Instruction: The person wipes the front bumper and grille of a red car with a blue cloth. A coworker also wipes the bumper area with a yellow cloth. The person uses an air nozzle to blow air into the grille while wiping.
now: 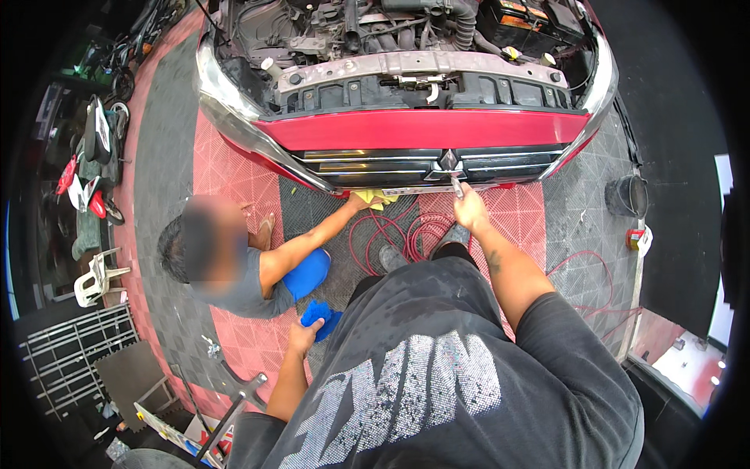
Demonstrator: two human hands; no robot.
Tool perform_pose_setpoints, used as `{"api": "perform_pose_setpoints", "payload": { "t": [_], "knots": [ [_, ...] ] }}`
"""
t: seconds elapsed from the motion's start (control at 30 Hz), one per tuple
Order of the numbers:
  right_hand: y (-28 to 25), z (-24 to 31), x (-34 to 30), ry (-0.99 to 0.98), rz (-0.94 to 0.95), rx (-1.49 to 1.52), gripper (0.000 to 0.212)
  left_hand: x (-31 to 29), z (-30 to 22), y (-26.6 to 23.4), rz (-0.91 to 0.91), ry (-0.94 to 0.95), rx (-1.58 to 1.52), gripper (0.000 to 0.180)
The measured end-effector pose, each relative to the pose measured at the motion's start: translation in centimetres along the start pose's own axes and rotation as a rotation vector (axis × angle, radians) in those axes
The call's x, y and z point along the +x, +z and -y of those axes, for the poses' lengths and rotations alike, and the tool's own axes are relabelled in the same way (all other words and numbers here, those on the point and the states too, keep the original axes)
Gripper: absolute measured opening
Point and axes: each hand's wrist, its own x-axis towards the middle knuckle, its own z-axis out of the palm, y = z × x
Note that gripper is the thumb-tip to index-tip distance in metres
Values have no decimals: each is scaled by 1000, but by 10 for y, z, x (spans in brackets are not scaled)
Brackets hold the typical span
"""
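I stand facing the front of a red car [422, 129] with its bonnet open. My right hand [471, 209] reaches to the dark grille [367, 166] just below the emblem and grips a small metal tool [456, 184] whose tip touches the grille. My left hand [303, 338] hangs low by my hip, closed on a blue cloth [320, 314]. A co-worker [234, 270] crouches on the floor at my left; that person's hand [359, 202] presses a yellow cloth [380, 197] under the bumper's lower edge.
A red hose [391, 234] lies coiled on the red and grey tiled floor by my shoes. A black bucket [627, 195] and a small red can [637, 238] stand at the right. Left are parked motorbikes [94, 156], a white chair [98, 277] and a metal rack [74, 348].
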Motion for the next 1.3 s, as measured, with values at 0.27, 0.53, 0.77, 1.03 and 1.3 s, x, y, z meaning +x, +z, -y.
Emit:
{"api": "perform_pose_setpoints", "payload": {
  "t": [0.27,0.53,0.77,1.03,1.3],
  "knots": [
    [-21,23,3,42,-111,-33,37,-30,-17,6,14,-115,83,43],
    [-12,4,5,17,-151,43,36,-45,-17,7,-12,-65,32,34],
    [-28,-2,1,-26,-142,63,32,-44,-1,13,7,-104,56,34],
    [-27,-33,16,-70,-180,138,30,-26,-1,12,9,-61,39,38],
    [-31,-46,30,-33,-175,143,36,-36,-55,8,9,8,115,40]
  ]
}}
